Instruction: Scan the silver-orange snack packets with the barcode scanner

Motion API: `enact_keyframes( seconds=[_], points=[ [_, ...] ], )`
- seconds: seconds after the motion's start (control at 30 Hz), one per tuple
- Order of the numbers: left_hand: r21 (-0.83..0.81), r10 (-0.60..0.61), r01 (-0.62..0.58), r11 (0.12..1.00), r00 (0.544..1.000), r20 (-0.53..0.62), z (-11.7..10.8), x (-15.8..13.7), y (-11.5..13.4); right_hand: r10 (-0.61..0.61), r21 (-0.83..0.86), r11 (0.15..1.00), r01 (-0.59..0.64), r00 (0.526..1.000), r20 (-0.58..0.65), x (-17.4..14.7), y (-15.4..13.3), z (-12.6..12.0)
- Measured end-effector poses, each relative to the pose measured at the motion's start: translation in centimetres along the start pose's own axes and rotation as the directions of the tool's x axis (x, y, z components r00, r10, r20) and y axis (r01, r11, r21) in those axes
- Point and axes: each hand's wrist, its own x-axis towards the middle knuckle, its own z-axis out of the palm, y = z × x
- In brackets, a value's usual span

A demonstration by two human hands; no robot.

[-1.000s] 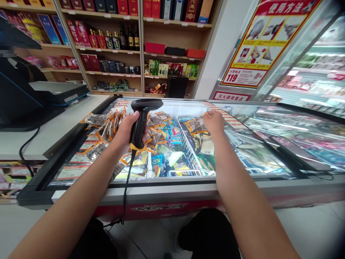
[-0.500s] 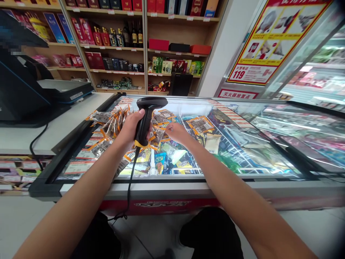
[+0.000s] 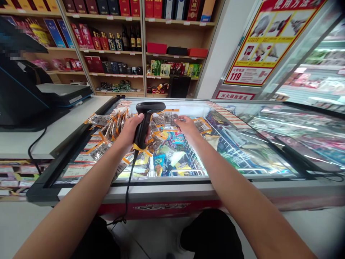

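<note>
My left hand (image 3: 130, 132) is wrapped round the handle of a black and yellow barcode scanner (image 3: 142, 126), upright with its head pointing right. Between the fingertips of my right hand (image 3: 188, 128) is the edge of a small snack packet (image 3: 170, 120) with orange ends and a printed back. This packet is raised just right of the scanner head. Left of the scanner, a heap of similar snack packets (image 3: 114, 122) lies on the freezer's glass top (image 3: 74, 171). More loose packets (image 3: 156, 142) lie below the scanner, and another orange-edged packet (image 3: 202, 125) is right of my right hand.
Under the glass, the chest freezer (image 3: 172, 189) holds bagged goods and wire baskets. The scanner's cable (image 3: 129, 180) hangs over its front edge. At left stands a counter (image 3: 16, 144) with a dark machine (image 3: 21, 90). Shelves (image 3: 105, 50) of boxes and bottles line the back.
My right hand has moved up and slightly right, lifting a packet from beside the scanner so that its printed back shows. The scanner stays in my left hand.
</note>
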Motion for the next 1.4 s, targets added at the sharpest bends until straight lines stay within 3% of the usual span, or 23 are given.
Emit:
enact_keyframes(
  seconds=[0.33,0.47,0.53,0.6,0.67,0.73,0.8,0.9,0.97,1.03,1.1,1.17,1.23,1.33,1.4],
  points=[
    [0.026,-0.031,0.030,0.999,0.998,0.051,-0.3,0.0,-0.4,-0.076,0.153,0.986,0.072,0.997,0.020,-0.5,-0.8,-0.4],
    [0.021,-0.027,0.026,0.999,0.998,0.050,-0.3,-0.1,-0.4,-0.086,0.041,0.995,0.087,0.996,-0.033,0.3,-0.9,-1.0],
    [0.009,-0.017,0.017,1.000,0.999,0.039,-0.3,-0.1,-0.3,-0.149,-0.113,0.984,0.137,0.983,-0.109,1.0,-0.9,-2.3],
    [-0.002,-0.004,0.004,1.000,1.000,0.017,-0.2,-0.1,-0.1,-0.249,-0.368,0.913,0.175,0.954,-0.166,1.8,-0.8,-4.2],
    [-0.008,0.010,-0.010,1.000,1.000,-0.010,-0.1,-0.1,0.1,-0.301,-0.633,0.765,0.120,0.935,-0.186,2.5,-0.4,-6.2],
    [-0.008,0.014,-0.014,1.000,0.999,-0.030,0.1,-0.1,0.3,-0.313,-0.772,0.634,0.042,0.927,-0.206,2.8,-0.2,-7.5],
    [-0.010,0.011,-0.011,1.000,0.999,-0.038,0.2,-0.1,0.4,-0.360,-0.812,0.580,0.062,0.914,-0.188,2.4,-0.4,-7.5],
    [-0.009,0.007,-0.008,1.000,0.999,-0.035,0.2,0.0,0.4,-0.387,-0.754,0.612,0.238,0.922,-0.024,0.6,-1.4,-4.9],
    [0.001,0.008,-0.007,1.000,0.999,-0.039,0.2,0.0,0.3,-0.231,-0.686,0.669,0.286,0.957,0.173,-1.2,-2.0,-2.3],
    [0.010,0.009,-0.009,1.000,0.999,-0.046,0.1,0.1,0.2,-0.034,-0.663,0.685,0.301,0.923,0.384,-2.8,-2.3,0.1],
    [0.012,0.014,-0.013,1.000,0.999,-0.044,0.1,0.1,0.1,0.040,-0.625,0.713,0.318,0.871,0.490,-3.7,-2.0,1.6],
    [0.013,0.016,-0.015,1.000,0.999,-0.035,0.1,0.1,0.1,0.043,-0.564,0.769,0.301,0.856,0.515,-3.7,-1.6,1.9],
    [0.020,0.010,-0.010,1.000,1.000,-0.029,0.1,0.1,0.2,0.042,-0.474,0.851,0.225,0.871,0.489,-2.9,-1.2,1.3],
    [0.037,-0.008,0.009,0.999,1.000,-0.014,0.1,0.0,0.3,0.019,-0.284,0.955,0.082,0.941,0.337,-1.3,-1.1,-0.1],
    [0.047,-0.022,0.021,0.999,1.000,0.006,0.1,0.0,0.3,-0.033,-0.153,0.986,0.065,0.979,0.203,-0.5,-1.3,-0.8]
  ],
)
